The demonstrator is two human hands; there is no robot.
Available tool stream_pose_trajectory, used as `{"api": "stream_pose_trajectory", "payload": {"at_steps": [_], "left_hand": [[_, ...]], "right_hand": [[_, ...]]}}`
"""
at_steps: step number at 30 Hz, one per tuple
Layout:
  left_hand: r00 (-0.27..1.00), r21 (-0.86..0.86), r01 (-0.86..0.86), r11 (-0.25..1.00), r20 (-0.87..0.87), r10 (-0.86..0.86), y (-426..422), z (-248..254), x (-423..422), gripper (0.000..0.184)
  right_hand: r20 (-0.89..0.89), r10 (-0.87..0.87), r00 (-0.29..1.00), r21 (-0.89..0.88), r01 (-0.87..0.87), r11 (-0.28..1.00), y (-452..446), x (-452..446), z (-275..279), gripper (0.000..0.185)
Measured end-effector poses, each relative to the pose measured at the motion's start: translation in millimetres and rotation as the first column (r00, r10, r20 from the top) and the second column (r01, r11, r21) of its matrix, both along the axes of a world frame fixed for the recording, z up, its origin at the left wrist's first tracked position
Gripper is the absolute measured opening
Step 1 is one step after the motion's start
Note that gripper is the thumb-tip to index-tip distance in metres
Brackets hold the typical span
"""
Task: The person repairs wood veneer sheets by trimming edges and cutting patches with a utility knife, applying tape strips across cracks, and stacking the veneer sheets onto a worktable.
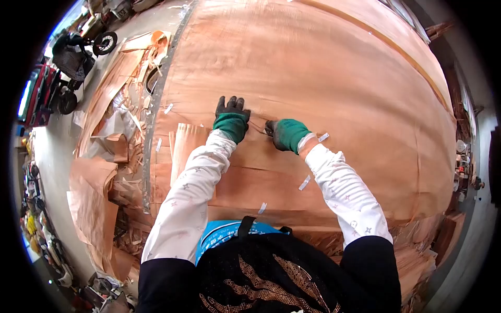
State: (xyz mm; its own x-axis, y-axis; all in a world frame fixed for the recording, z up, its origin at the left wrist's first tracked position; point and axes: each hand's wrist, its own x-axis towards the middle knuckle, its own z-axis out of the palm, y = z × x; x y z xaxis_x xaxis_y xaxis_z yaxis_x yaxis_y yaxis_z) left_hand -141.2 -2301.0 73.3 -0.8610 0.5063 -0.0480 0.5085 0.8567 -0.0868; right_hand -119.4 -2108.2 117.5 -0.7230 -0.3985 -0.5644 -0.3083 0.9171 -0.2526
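Note:
A broad sheet of reddish-brown wood veneer [313, 68] lies spread out before me. My left hand [232, 119], in a green glove with dark fingers, rests on it with the fingers stretched out. Just to its right, my right hand [288, 134] wears a matching glove, its fingers bent together low over the sheet. Whatever they pinch is too small or hidden to name. Between the two hands runs a thin dark line, a crack or a raised edge in the veneer. Short white tape pieces [304, 182] dot the surface near my forearms.
Folded veneer strips [187, 148] lie by my left forearm. A dark straight edge [156, 117] borders the sheet on the left. Beyond it are veneer scraps [94, 182] and a parked motorbike [73, 60]. A long brown strip [396, 47] crosses the far side.

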Motion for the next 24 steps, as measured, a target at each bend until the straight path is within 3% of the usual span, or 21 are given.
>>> {"api": "stream_pose_trajectory", "payload": {"at_steps": [1,2,5,7,9,10,11,13,14,15,17,19,21,22,23,24], "left_hand": [[0.999,-0.075,0.034,0.997,0.019,-0.033,0,0,-8,0.024],[0.996,-0.038,0.091,0.995,0.021,-0.090,-3,-1,-13,0.018],[1.000,-0.119,-0.002,0.993,0.018,0.004,-33,-8,-47,0.018],[0.963,-0.300,-0.242,0.923,0.042,0.266,-65,23,-65,0.023],[0.910,-0.355,-0.410,0.840,-0.094,0.405,-83,57,-58,0.038],[0.928,-0.258,-0.370,0.892,-0.147,0.343,-90,58,-52,0.054],[0.952,-0.048,-0.245,0.968,-0.203,0.230,-89,50,-49,0.055],[0.962,0.030,0.121,0.992,-0.249,-0.110,-67,25,-21,0.054],[0.970,0.129,0.206,0.970,-0.159,-0.185,-47,25,0,0.051],[0.973,0.203,0.216,0.955,-0.124,-0.194,-36,17,10,0.043],[0.970,0.039,0.178,0.983,-0.178,-0.168,-26,-10,-4,0.029],[0.992,0.009,0.111,0.994,-0.062,-0.110,-29,-13,-26,0.018],[0.950,0.209,0.166,0.964,-0.297,-0.099,-50,-5,-47,0.009],[0.953,0.264,0.084,0.961,-0.302,-0.001,-65,13,-58,0.009],[0.961,0.124,-0.037,0.992,-0.267,0.070,-88,27,-66,0.018],[0.892,-0.047,-0.197,0.979,-0.424,0.159,-125,6,-80,0.041]], "right_hand": [[0.020,-0.004,1.000,-0.021,0.004,1.000,0,-4,8,0.023],[0.044,-0.012,0.999,-0.044,0.014,0.999,-1,-5,12,0.023],[-0.004,-0.056,0.998,-0.189,0.054,0.980,11,-3,-8,0.025],[-0.018,-0.141,0.990,-0.208,0.135,0.969,11,3,-8,0.024],[-0.035,-0.186,0.982,-0.230,0.173,0.958,10,10,-11,0.023],[-0.048,-0.188,0.981,-0.241,0.171,0.955,11,13,-15,0.023],[-0.063,-0.188,0.980,-0.250,0.167,0.954,12,14,-18,0.023],[-0.119,-0.154,0.981,-0.288,0.114,0.951,17,17,-34,0.022],[-0.147,-0.138,0.979,-0.303,0.088,0.949,19,18,-38,0.022],[-0.136,-0.150,0.979,-0.295,0.104,0.950,19,17,-37,0.023],[-0.112,-0.172,0.979,-0.278,0.136,0.951,17,17,-31,0.023],[-0.047,-0.206,0.977,-0.279,0.185,0.942,16,17,-23,0.023],[-0.052,-0.243,0.969,-0.318,0.215,0.923,21,22,-28,0.023],[-0.094,-0.263,0.960,-0.360,0.213,0.908,24,25,-40,0.024],[-0.134,-0.287,0.949,-0.406,0.211,0.889,26,28,-48,0.025],[-0.117,-0.265,0.957,-0.393,0.200,0.898,25,29,-43,0.028]]}}
